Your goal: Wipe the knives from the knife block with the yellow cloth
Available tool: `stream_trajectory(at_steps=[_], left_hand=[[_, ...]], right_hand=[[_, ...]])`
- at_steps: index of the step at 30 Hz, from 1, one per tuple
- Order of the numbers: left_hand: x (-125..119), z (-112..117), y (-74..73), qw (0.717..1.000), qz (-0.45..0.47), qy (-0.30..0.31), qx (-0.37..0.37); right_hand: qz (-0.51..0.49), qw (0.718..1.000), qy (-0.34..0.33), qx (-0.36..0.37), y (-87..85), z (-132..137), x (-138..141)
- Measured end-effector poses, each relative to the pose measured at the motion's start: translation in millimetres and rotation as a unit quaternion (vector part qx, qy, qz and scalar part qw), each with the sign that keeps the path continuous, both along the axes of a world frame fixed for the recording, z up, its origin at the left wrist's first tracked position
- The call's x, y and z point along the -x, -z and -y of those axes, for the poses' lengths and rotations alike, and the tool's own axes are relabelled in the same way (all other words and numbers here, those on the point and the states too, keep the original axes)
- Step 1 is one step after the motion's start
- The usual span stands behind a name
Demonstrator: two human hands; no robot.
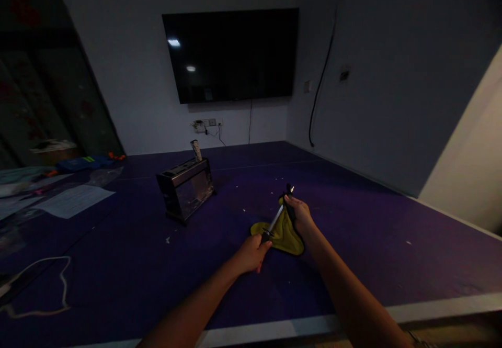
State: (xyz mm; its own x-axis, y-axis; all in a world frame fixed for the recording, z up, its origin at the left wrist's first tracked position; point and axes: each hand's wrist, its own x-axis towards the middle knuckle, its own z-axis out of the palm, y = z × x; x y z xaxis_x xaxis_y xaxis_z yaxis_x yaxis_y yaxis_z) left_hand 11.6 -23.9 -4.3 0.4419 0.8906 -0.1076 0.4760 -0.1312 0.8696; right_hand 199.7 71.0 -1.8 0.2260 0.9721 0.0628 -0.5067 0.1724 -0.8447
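My left hand (253, 254) is closed around the black handle of a sharpening steel (276, 217), a slim bright rod with a small guard. The rod slants up and away to the right. My right hand (298, 214) pinches a yellow cloth (288, 238) with dark edging around the rod's far part. A shiny tip and some dark material show just beyond my right fingers; I cannot make out the dark part exactly. The lower cloth hangs spread between both hands, close over the purple table (219, 290).
A dark knife block (186, 188) with clear sides stands left of my hands, one patterned handle sticking up from it. Papers (76, 200), plastic wrap and a white cable (65, 285) lie at left. Small white scraps dot the table. A television (235, 55) hangs behind.
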Motion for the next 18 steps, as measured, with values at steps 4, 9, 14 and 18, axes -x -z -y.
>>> stream_trajectory(at_steps=[4, 9, 14, 18], left_hand=[[-1.7, 1.1, 4.7, 1.0, -0.001, 0.012, 0.009], [-3.5, 1.4, 7.4, 1.0, -0.016, 0.018, 0.016], [-4.5, 2.9, 8.0, 0.999, -0.028, 0.022, 0.023], [-4.2, 5.7, 5.1, 0.999, -0.039, 0.022, 0.02]], right_hand=[[-0.009, 1.0, 0.025, 0.002, 3.6, -4.9, -9.7], [-0.029, 0.998, 0.057, 0.008, 5.9, -8.8, -18.6], [-0.055, 0.995, 0.083, 0.019, 6.8, -11.0, -24.3], [-0.071, 0.993, 0.087, 0.03, 5.9, -11.8, -27.9]])
